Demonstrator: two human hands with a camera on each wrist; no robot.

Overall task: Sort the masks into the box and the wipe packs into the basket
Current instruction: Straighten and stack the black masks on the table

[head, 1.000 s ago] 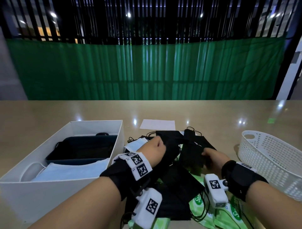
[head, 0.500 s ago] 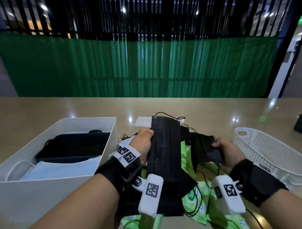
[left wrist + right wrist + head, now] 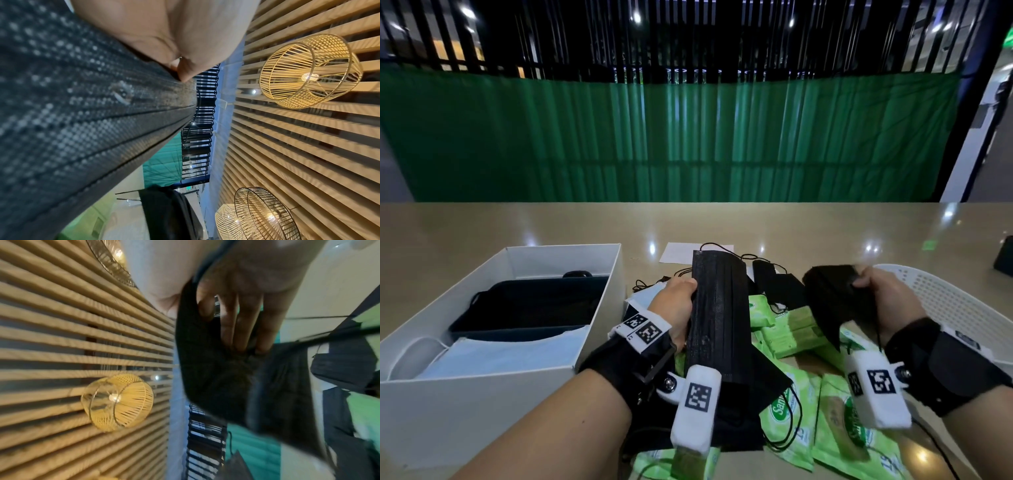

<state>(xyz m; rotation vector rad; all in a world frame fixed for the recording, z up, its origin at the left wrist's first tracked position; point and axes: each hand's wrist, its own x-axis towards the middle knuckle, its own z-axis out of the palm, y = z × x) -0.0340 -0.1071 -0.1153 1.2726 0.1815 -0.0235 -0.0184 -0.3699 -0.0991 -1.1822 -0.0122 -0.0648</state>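
Observation:
My left hand (image 3: 676, 305) grips a flat black pleated mask (image 3: 719, 318) and holds it upright above the pile; in the left wrist view the thumb presses on this mask (image 3: 82, 113). To the right, my right hand (image 3: 883, 298) holds a crumpled black mask (image 3: 835, 301) lifted over the table, and in the right wrist view the fingers (image 3: 236, 324) curl into that mask (image 3: 216, 378). Green wipe packs (image 3: 791, 329) and more black masks (image 3: 777, 281) lie between my hands. The white box (image 3: 500, 404) on the left holds blue and dark masks. The white basket (image 3: 948, 308) stands at the right.
A white sheet of paper (image 3: 678, 251) lies beyond the pile. A dark object (image 3: 1005, 260) sits at the table's far right edge. More wipe packs (image 3: 849, 438) lie near the front edge. A green curtain hangs behind the table.
Both hands have lifted from the pile, each with a black mask. The right hand has drawn its mask off to the right, away from the left hand's mask.

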